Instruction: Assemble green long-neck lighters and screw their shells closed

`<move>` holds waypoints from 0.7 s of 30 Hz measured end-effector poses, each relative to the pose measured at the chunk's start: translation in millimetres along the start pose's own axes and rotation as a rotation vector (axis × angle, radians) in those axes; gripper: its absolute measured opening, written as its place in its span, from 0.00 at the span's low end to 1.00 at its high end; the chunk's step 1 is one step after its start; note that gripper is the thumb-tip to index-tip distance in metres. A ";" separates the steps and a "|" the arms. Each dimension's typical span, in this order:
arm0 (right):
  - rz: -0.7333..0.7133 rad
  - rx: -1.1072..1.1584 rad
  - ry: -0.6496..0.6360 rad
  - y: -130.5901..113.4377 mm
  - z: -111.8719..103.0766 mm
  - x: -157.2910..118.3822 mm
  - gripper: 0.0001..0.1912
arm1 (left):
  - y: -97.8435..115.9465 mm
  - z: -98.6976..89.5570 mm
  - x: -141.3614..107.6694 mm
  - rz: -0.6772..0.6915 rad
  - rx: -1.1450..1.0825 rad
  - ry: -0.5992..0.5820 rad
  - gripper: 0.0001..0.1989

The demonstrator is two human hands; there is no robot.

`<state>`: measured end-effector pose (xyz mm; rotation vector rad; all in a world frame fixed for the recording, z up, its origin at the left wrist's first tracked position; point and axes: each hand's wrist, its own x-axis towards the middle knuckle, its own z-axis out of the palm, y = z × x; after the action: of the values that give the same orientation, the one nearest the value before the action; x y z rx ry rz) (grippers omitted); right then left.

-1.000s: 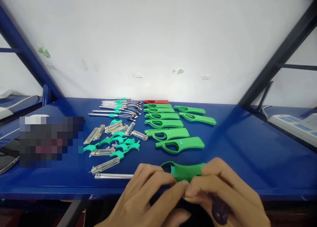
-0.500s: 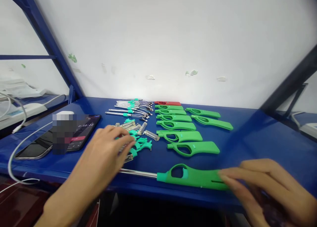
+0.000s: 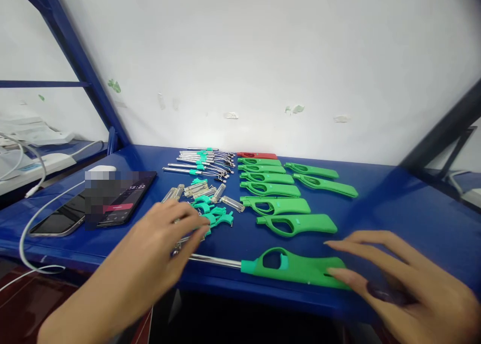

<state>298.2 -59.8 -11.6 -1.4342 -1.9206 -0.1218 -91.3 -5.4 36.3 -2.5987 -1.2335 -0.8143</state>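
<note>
A green long-nosed gas lighter [image 3: 300,271] lies at the table's front edge, its metal tube pointing left. My right hand [image 3: 406,284] is at the handle's end, thumb and index finger parted. A dark rounded object [image 3: 391,294] shows inside that hand, its kind unclear. My left hand [image 3: 169,239] reaches over the lighter's tube to the teal plastic triggers [image 3: 221,216], thumb and index finger pinched together. What sits in this pinch, if anything, is hidden. Clear fuel tanks [image 3: 233,204] lie beside the triggers.
Several green handle shells [image 3: 296,224] lie in rows, with a red shell [image 3: 257,155] at the back. Metal tubes with wires [image 3: 188,170] lie left of them. Two phones [image 3: 62,211] and a white cable [image 3: 22,239] are at the left. A white wall [image 3: 263,58] stands behind.
My right hand's thumb and index finger have parted from the lighter's handle end. My left hand stays by the triggers, its fingertips slightly lower. The view has shifted a little.
</note>
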 end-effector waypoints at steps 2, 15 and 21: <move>-0.048 -0.020 -0.083 2.9 3.9 2.6 0.20 | 21.8 5.8 -2.3 0.035 -0.077 -0.019 0.14; 0.037 0.123 -0.227 -9.4 4.0 5.8 0.14 | 59.1 40.4 -2.6 0.191 -0.020 -0.080 0.11; -0.062 0.204 -0.119 -10.7 -4.0 5.2 0.13 | 68.1 37.9 4.2 0.309 0.161 0.116 0.16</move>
<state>290.2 -61.6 -2.0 -1.2712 -2.0103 0.1306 -22.3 -33.4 12.9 -2.4858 -0.8030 -0.7580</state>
